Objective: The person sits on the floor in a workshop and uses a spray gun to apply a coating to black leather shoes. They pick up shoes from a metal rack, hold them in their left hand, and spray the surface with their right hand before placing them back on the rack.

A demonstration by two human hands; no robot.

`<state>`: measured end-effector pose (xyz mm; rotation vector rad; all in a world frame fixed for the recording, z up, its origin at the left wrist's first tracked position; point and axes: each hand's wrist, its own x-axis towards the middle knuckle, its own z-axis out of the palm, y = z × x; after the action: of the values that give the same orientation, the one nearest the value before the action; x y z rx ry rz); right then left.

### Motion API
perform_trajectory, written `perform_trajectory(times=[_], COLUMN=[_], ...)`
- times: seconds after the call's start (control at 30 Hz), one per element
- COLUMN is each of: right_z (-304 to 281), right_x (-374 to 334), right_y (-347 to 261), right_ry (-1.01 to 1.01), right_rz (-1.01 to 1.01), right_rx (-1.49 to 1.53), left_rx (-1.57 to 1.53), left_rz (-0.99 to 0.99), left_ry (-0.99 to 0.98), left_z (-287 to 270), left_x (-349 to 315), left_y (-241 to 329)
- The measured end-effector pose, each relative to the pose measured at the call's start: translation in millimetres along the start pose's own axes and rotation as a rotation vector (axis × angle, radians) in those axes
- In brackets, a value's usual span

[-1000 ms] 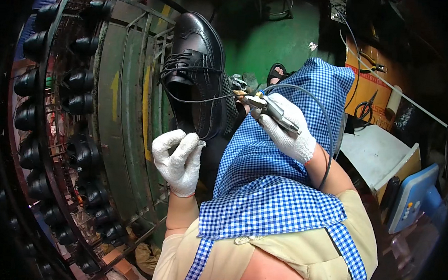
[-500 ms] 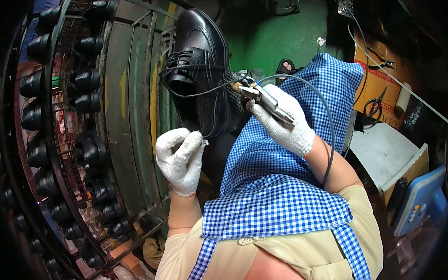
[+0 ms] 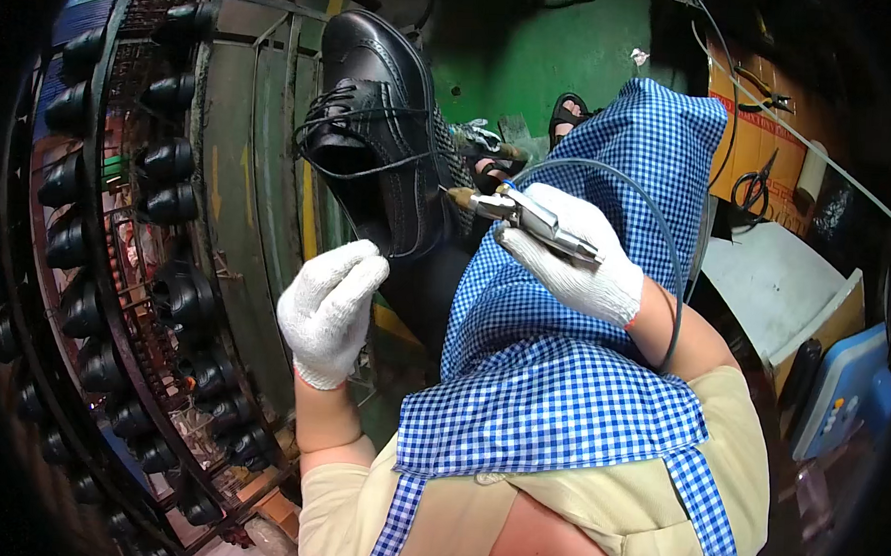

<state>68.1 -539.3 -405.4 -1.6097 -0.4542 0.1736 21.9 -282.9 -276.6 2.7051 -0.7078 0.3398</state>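
Note:
A black leather lace-up shoe [image 3: 397,142], its toe away from me, sits upright ahead of my left hand. Its laces loop loosely over the opening. In a white knit glove, my left hand [image 3: 327,313] has thumb and fingers pressed together at the shoe's heel end. Whatever is between those fingertips, if anything, is too small to make out. My right hand [image 3: 593,270], gloved too, is closed around a silver metal spray gun [image 3: 542,223] with a brass-coloured nozzle. That nozzle points left at the shoe's side, close to it. A thin hose [image 3: 657,208] curves from the gun over my right forearm.
On the left stands a metal rack [image 3: 100,213] holding many black shoes. To the right are a cardboard box [image 3: 746,102], yellow-handled pliers [image 3: 767,98], black scissors [image 3: 755,187], a white board [image 3: 763,287] and a blue panel with buttons [image 3: 843,395]. A blue checked apron [image 3: 559,402] covers my lap.
My left hand has shifted left, its fingers straighter and still pressed together. My right hand and the spray gun sit slightly lower. The shoe appears further left as the whole view shifts.

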Motion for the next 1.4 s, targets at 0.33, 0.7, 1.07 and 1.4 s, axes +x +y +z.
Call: perform_trajectory(times=[0.33,0.7,1.07,1.4], right_z=[-18.9,-33.1,-3.9,24.4], right_x=[-29.6,-4.2,72.6,70.5], right_y=[-6.5,-1.4,30.4,28.3], right_ry=[-0.02,0.252,0.369,0.449], right_rz=[-0.055,-0.108,-0.126,-0.186], right_rx=[-0.17,-0.251,-0.015,-0.149], left_rx=[0.243,0.215,0.394,-0.06], left_rz=[0.306,0.267,-0.1,-0.392], left_ry=[-0.284,-0.196,-0.091,0.248], left_z=[-8.5,30.2,48.0,-7.6], left_x=[78.9,143.1,192.6,106.0], left_y=[12.8,13.5,-26.9,-31.0])
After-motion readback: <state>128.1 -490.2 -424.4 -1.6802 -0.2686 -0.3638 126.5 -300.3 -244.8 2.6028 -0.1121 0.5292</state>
